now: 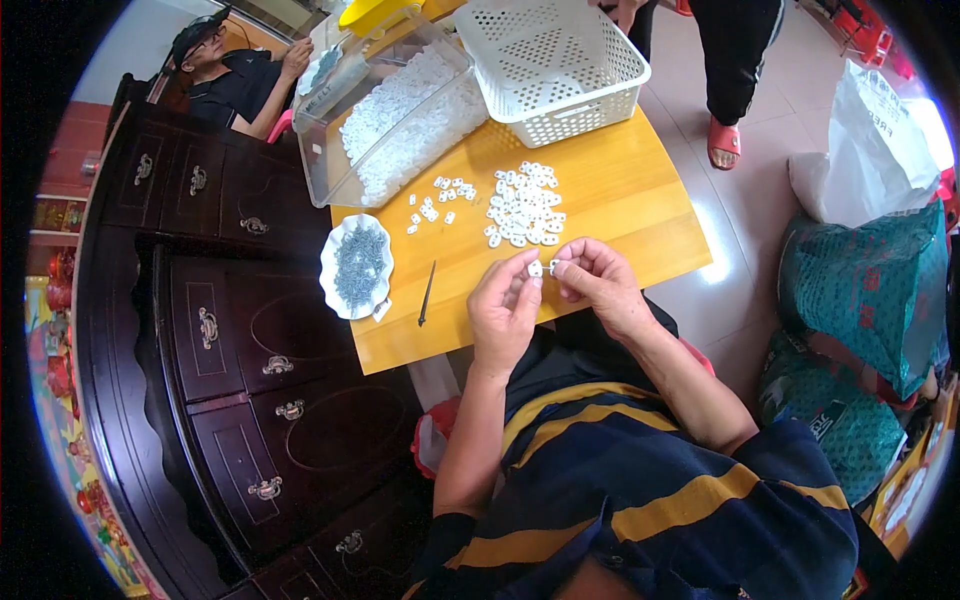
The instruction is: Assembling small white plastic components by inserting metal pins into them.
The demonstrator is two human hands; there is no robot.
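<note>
Above the table's near edge my two hands meet. My left hand (504, 312) pinches a small white plastic piece (536, 269) between thumb and fingers. Close beside it, my right hand (606, 287) is closed on another small white part (554, 267), mostly covered by the fingertips; whether the two parts are joined I cannot tell. Just beyond my hands lies a pile of white oval pieces with holes (525, 205). A looser group of small white pieces (430, 210) is to its left. A dark thin pointed tool (428, 293) rests on the wooden table (640, 215).
A scalloped white bowl (328, 262) of small metal parts sits at the table's left edge. Behind are a clear bin (318, 170) of white pieces and a white perforated basket (580, 115). Another person (235, 85) sits far left; someone stands far right. Bags (865, 290) fill the right side.
</note>
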